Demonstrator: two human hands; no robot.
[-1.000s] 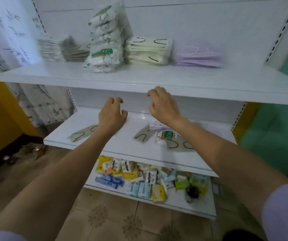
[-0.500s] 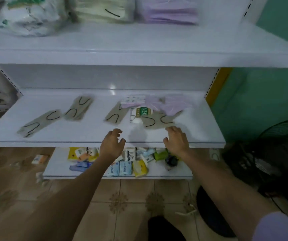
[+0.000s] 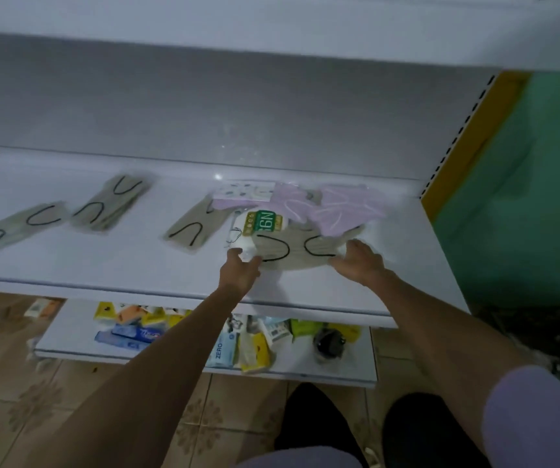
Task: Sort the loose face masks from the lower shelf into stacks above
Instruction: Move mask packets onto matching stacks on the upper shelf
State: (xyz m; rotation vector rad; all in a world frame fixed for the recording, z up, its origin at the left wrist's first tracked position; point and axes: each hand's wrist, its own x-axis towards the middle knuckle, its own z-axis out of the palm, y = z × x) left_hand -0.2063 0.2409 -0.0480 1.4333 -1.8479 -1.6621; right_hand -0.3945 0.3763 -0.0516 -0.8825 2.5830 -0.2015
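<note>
I see both hands on the white shelf (image 3: 103,265), at the centre of the frame, one at each end of a beige mask (image 3: 292,251) with black ear loops. My right hand (image 3: 359,261) pinches the mask's right end, thumb on top and fingers at its lower edge. My left hand (image 3: 240,271) is narrowed at the mask's left end, where a white N95 packet (image 3: 261,224) overlaps it; through the blur I cannot tell if it grips. Purple masks (image 3: 342,207) lie just above, overlapping the beige one, beside a patterned mask (image 3: 245,190). Three more beige masks (image 3: 113,204) lie spread toward the left edge. Small coloured packets (image 3: 248,346) crowd the bottom shelf (image 3: 305,369) below.
</note>
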